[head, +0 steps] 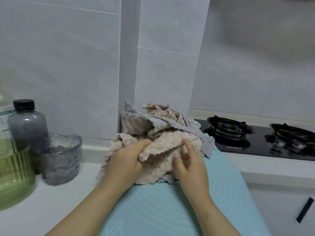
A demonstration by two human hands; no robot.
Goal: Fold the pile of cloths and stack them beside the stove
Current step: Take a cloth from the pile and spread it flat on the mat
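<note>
The scene is viewed from a single wide-angle camera worn on the head, aimed forward and down at the white counter. The pile of cloths is seen close up at centre, the gas stove is caught at the right edge, and the tiled wall is faced squarely behind them.

Left grip clutches beige cloth atop pile; right grip touches it; stove just beside.

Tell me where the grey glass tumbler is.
Head view, left side: the grey tumbler stands on the white counter, beside the black-capped bottle, left of the cloth pile.
</note>
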